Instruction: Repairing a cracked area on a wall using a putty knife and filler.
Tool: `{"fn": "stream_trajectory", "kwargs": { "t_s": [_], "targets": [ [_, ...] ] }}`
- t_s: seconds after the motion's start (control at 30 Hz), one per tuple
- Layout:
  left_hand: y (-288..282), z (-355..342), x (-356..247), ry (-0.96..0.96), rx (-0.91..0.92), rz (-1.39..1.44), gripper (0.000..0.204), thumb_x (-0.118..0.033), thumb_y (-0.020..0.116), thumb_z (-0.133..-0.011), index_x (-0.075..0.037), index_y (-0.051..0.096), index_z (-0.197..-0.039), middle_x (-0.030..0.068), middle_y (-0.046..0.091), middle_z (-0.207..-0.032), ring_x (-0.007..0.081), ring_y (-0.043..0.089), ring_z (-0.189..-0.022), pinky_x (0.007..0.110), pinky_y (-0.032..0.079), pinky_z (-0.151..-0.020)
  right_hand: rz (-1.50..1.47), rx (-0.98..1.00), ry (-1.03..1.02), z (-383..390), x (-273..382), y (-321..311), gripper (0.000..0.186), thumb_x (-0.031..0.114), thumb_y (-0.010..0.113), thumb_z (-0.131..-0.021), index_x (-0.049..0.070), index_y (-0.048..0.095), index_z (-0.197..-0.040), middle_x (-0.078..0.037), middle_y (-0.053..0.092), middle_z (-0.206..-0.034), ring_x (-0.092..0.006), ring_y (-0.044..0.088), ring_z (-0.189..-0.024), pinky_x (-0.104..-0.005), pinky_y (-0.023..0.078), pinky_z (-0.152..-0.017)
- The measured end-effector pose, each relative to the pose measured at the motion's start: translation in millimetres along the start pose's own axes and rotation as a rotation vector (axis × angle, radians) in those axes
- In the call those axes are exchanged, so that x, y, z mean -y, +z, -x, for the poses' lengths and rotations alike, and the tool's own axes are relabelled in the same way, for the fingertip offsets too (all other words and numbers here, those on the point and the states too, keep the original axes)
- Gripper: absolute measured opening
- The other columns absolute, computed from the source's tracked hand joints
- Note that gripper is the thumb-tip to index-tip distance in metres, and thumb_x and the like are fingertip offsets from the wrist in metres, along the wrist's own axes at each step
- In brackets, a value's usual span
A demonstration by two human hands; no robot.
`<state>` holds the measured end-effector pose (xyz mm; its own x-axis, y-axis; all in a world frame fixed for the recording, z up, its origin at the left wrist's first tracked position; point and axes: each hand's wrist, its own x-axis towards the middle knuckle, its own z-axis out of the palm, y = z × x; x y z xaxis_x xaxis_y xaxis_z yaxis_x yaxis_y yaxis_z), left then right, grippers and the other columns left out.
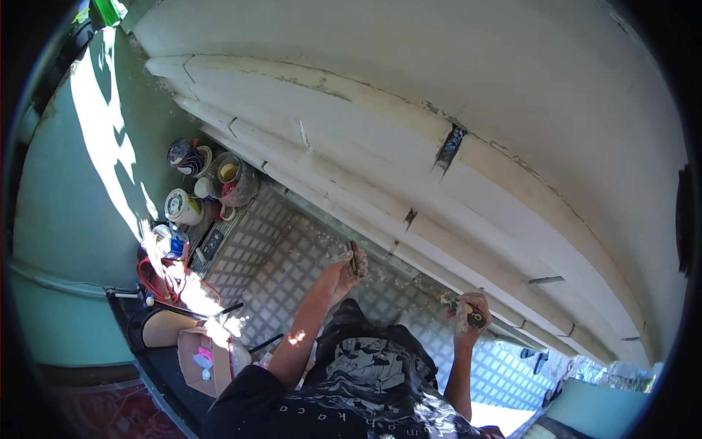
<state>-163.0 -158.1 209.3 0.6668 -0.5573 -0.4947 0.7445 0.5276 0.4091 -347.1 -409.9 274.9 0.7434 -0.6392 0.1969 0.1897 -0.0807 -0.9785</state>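
The left hand (338,278) is curled around a dark, smeared piece (357,260) (too small and coated to tell what it is), holding it over the tiled floor (307,245) near the lowest of the pale ledges (351,184). The right hand (472,304) is closed on a tool with a black-and-yellow handle (476,317), whose far end, pointing leftward, looks crusted with something pale; both hands have whitish smears. The two hands are well apart, in front of the person's dark printed shirt (365,399). The ledges run in long bent lines across the view, and a dark gap (450,148) breaks the edge of the upper one. Over to the left, beside a green wall (66,219), stand a white bucket (180,208) and other containers, with a red cable (150,276) nearer the person and an open cardboard box (191,366) below it.
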Motion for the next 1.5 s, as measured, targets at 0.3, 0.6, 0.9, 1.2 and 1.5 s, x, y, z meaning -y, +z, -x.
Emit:
{"fn": "stream_trajectory", "kwargs": {
  "t_s": [0.3, 0.6, 0.9, 1.2, 1.5],
  "targets": [
    [47.8, -9.3, 36.4, 0.018, 0.18, -0.071, 0.036, -0.021, 0.047, -0.099, -0.008, 0.042, -0.132, 0.0, 0.051, -0.094, 0.0073, 0.043, -0.064, 0.022, 0.038, -0.05, -0.07, -0.043, -0.099, -25.0, -2.1, -62.3, 0.01, 0.004, 0.061, -0.087, -0.006, 0.058, -0.088, -0.014, 0.055, -0.089, -0.0204, 0.063, -0.057, -0.0272, 0.054, -0.043],
    [119.2, -3.0, 72.9, 0.168, 0.001, -0.216, 0.031, -0.026, 0.047, -0.1, -0.007, 0.05, -0.124, -0.002, 0.054, -0.092, 0.0064, 0.053, -0.072, 0.022, 0.046, -0.064, -0.033, 0.041, -0.086, -43.8, -7.8, -90.1, 0.016, 0.012, 0.061, -0.088, -0.003, 0.058, -0.089, -0.012, 0.054, -0.091, -0.0197, 0.062, -0.056, -0.0251, 0.05, -0.041],
    [115.4, -8.3, 67.3, 0.197, -0.007, -0.375, 0.03, -0.019, 0.062, -0.093, -0.006, 0.05, -0.117, -0.0021, 0.059, -0.095, 0.0063, 0.059, -0.082, 0.026, 0.051, -0.072, -0.017, -0.005, -0.077, -41.8, -3.4, -97.3, 0.01, 0.007, 0.059, -0.088, -0.003, 0.057, -0.089, -0.013, 0.054, -0.092, -0.0195, 0.063, -0.058, -0.0259, 0.052, -0.042],
    [103.2, -17.1, 51.6, 0.202, -0.022, -0.425, 0.037, -0.015, 0.067, -0.09, -0.005, 0.046, -0.119, 0.0011, 0.061, -0.102, 0.0091, 0.06, -0.09, 0.027, 0.051, -0.079, -0.001, -0.111, -0.073, -21.7, 3.6, -72.9, 0.009, 0.003, 0.059, -0.088, -0.006, 0.058, -0.087, -0.014, 0.055, -0.09, -0.0203, 0.063, -0.057, -0.0276, 0.056, -0.044],
    [75.2, -16.1, 40.7, 0.235, 0.021, -0.415, 0.038, -0.014, 0.06, -0.093, -0.002, 0.04, -0.123, 0.0153, 0.064, -0.112, 0.0228, 0.065, -0.1, 0.036, 0.056, -0.083, 0.039, -0.173, -0.134, -14.4, 9.8, -42.7, 0.01, 0.005, 0.059, -0.088, -0.004, 0.057, -0.091, -0.014, 0.054, -0.095, -0.0205, 0.063, -0.063, -0.0285, 0.058, -0.047]
  ]
}}
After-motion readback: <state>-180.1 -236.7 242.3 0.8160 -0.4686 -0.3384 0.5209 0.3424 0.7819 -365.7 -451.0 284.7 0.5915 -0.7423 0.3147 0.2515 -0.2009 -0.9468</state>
